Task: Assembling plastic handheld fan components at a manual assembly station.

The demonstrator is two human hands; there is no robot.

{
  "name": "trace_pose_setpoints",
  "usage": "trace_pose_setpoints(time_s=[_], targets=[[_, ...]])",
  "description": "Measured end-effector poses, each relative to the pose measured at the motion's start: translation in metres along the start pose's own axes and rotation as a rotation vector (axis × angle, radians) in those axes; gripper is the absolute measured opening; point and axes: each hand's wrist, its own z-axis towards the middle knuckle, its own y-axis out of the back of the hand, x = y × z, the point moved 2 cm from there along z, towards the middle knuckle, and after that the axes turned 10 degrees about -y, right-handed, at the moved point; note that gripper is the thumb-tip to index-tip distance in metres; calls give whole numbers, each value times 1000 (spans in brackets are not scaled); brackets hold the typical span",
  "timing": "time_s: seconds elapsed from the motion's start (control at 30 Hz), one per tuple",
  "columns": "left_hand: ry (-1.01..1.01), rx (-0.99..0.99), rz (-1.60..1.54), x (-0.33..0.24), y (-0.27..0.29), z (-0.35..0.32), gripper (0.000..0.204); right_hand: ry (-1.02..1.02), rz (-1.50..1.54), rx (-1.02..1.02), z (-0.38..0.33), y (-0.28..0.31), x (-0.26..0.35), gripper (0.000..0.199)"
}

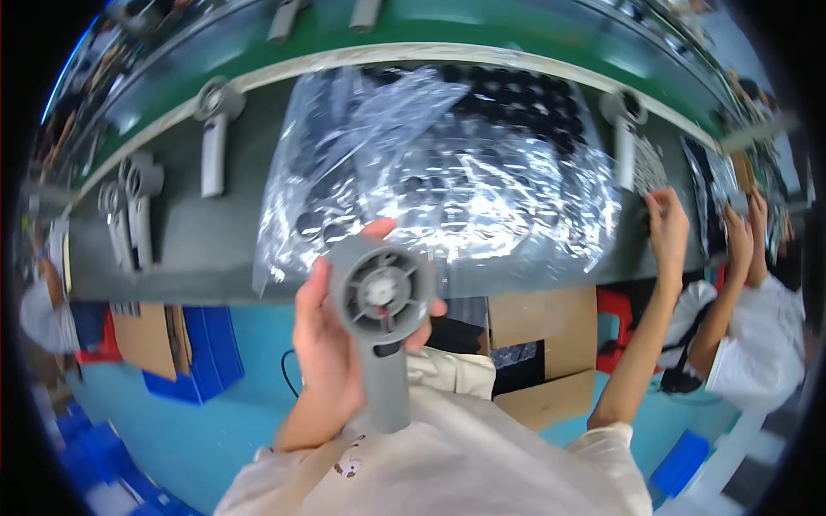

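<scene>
A grey handheld fan housing (389, 385) stands in front of my chest, its round head with spokes and a hub facing up at me. Wrapped around that head from behind is my left hand (331, 361), its fingertips showing on both sides. A short reddish wire seems to show inside the head. Off to the right, my right hand (669, 228) has its fingertips pinched together at the near edge of a pile of small metallic pieces (650, 168). Whatever is between those fingertips is too small to make out. Another grey fan housing (625, 142) lies beside that pile.
A clear plastic bag (482, 206) with many black round parts covers the table's middle. More fan housings (213, 155) lie at left, and two rest on the green conveyor (465, 26). An open cardboard box (542, 318) stands below. A co-worker's hands (744, 232) are far right.
</scene>
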Motion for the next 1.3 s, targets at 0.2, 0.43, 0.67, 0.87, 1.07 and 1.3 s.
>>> trace_pose_setpoints(time_s=[0.2, 0.43, 0.67, 0.87, 1.07, 1.3], targets=[[-71, 44, 14, -13, 9, 5, 55, -153, 404, 105, 5, 13, 12, 13], [-77, 27, -26, -14, 11, 15, 51, -162, 753, 222, -22, 34, 111, 20], [-88, -35, -9, -11, 11, 15, 62, 206, 834, 607, -83, 23, 246, 14], [-56, -3, -129, -8, 11, 14, 62, 587, 798, 673, -102, 22, 295, 17], [-58, -88, 15, -10, 15, 13, 53, 526, 818, 606, -116, 4, 302, 19], [-67, -74, -64, -9, 20, 11, 59, 579, 742, 545, -118, 0, 304, 20]])
